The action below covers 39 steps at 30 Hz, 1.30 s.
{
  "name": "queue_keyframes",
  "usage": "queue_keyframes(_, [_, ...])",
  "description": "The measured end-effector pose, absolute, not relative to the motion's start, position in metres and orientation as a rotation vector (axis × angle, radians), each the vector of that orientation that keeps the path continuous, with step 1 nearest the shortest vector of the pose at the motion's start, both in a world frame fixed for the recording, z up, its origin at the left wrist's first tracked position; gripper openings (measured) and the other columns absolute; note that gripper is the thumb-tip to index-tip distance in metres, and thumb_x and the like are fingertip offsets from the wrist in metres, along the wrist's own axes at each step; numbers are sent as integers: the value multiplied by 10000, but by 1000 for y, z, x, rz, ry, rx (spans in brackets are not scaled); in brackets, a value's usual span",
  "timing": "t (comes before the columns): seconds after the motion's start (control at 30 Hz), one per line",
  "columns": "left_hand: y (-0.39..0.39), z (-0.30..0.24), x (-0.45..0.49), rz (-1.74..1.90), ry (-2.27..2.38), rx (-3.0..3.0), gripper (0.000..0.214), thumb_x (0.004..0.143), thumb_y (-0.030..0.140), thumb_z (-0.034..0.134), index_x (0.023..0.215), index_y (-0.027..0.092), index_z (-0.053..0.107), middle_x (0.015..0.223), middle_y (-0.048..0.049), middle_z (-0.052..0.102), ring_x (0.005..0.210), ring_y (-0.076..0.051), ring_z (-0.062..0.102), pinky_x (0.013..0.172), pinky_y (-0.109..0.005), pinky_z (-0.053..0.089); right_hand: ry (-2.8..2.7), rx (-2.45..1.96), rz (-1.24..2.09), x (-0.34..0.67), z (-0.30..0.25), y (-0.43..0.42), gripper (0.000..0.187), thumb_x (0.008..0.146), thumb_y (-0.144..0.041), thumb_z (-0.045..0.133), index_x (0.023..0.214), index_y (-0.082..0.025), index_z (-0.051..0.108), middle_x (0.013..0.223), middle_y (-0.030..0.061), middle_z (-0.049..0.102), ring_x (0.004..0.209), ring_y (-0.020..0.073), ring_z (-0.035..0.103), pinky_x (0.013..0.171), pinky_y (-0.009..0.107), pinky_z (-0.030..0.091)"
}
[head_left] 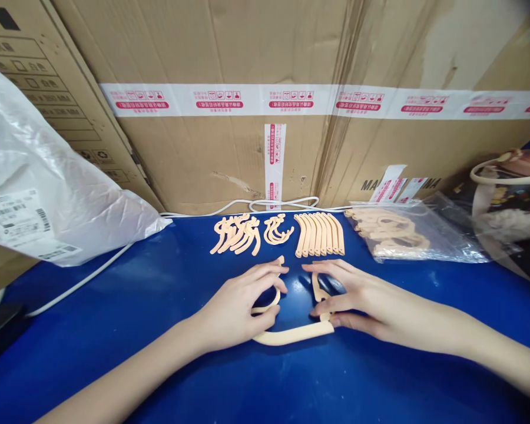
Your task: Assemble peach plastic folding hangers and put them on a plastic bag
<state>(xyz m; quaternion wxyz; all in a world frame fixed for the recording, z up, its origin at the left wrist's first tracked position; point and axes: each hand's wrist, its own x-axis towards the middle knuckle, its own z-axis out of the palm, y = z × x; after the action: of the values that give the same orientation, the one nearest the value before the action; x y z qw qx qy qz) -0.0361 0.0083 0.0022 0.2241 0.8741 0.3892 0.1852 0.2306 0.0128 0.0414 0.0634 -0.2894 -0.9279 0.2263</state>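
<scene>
On the blue tabletop (159, 330) my left hand (242, 303) pinches a small curved peach plastic piece (267, 305) between thumb and fingers. My right hand (357, 300) pinches another small curved peach piece (318, 291). A long curved peach strip (291, 335) lies on the table under both hands, its right end by my right thumb. Behind the hands lie a pile of hooked peach pieces (236, 234), a smaller cluster of curled pieces (277, 231) and a neat row of curved strips (320, 234).
A clear plastic bag of peach parts (406, 235) lies at the right. Large cardboard boxes (256, 88) wall off the back. A white plastic bag (48, 188) sits at the left, a white cable (92, 274) runs along the table, and a handbag (512, 200) stands far right.
</scene>
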Motion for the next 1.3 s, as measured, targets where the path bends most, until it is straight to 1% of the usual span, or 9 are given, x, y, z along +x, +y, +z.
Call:
queue_keyframes(0.2, [8, 3, -34, 498, 1035, 2519, 272, 966, 252, 454, 1224, 268, 541, 1386, -5, 550, 1377, -201, 388, 1114, -419, 374, -2761, -935, 830, 228, 40, -2, 255, 899, -128, 504, 1021, -238, 699, 1354, 63, 532, 1243, 181, 534, 1035, 307, 433])
queue_keyframes(0.3, [6, 2, -32, 497, 1068, 2624, 269, 980, 238, 417, 1213, 234, 552, 1293, -33, 608, 1306, -213, 469, 1095, -409, 394, -2670, -951, 847, 223, 32, -13, 99, 875, -246, 598, 891, -212, 690, 1288, 74, 594, 1158, 191, 596, 981, 299, 473])
queue_keyframes(0.37, [4, 1, -31, 514, 1120, 2669, 256, 976, 229, 412, 1181, 214, 566, 1232, -54, 620, 1236, -221, 519, 1038, -394, 442, -2626, -936, 823, 220, 25, -18, 148, 847, -352, 660, 859, -204, 661, 1277, 84, 606, 1173, 205, 582, 982, 312, 471])
queue_keyframes(0.47, [3, -2, -30, 537, 1214, 2683, 220, 964, 241, 431, 1126, 205, 575, 1168, -66, 616, 1147, -225, 556, 932, -367, 500, -2611, -840, 842, 217, 18, -24, 150, 859, -240, 629, 1003, -203, 612, 1289, 79, 596, 1230, 178, 528, 1017, 291, 438])
queue_keyframes(0.6, [4, -4, -30, 597, 1233, 2690, 238, 991, 280, 378, 1105, 193, 567, 1124, -64, 627, 1104, -214, 567, 904, -348, 503, -2620, -749, 938, 217, 19, -29, 356, 801, -43, 543, 1113, -212, 568, 1296, 61, 567, 1186, 128, 551, 982, 223, 442])
queue_keyframes(0.87, [5, -7, -35, 684, 1266, 2633, 333, 984, 199, 290, 1150, 180, 578, 1141, -53, 665, 1110, -201, 598, 875, -336, 521, -2685, -664, 884, 220, 14, -26, 546, 778, 21, 464, 1266, -217, 525, 1350, 65, 513, 1224, 135, 517, 1010, 227, 430])
queue_keyframes(1.07, [9, -7, -39, 668, 1239, 2591, 441, 883, 53, 317, 1226, 227, 534, 1221, -31, 634, 1151, -192, 579, 879, -335, 528, -2698, -699, 486, 223, 4, -15, 443, 886, 12, 369, 1233, -211, 532, 1199, 65, 611, 1165, 163, 544, 1059, 350, 409])
queue_keyframes(1.17, [13, -6, -38, 681, 1154, 2595, 451, 866, 23, 335, 1219, 224, 530, 1228, -38, 616, 1188, -200, 524, 976, -383, 477, -2571, -853, 168, 224, -4, -11, 311, 941, -75, 402, 1190, -184, 552, 1127, 100, 631, 1043, 213, 591, 924, 409, 489])
queue_keyframes(1.3, [13, -3, -36, 681, 1078, 2552, 487, 836, 9, 370, 1268, 202, 487, 1341, -74, 521, 1276, -208, 437, 1100, -445, 365, -2478, -975, 174, 223, -6, -14, 174, 947, -204, 497, 1100, -181, 575, 960, 68, 662, 848, 191, 615, 731, 331, 527])
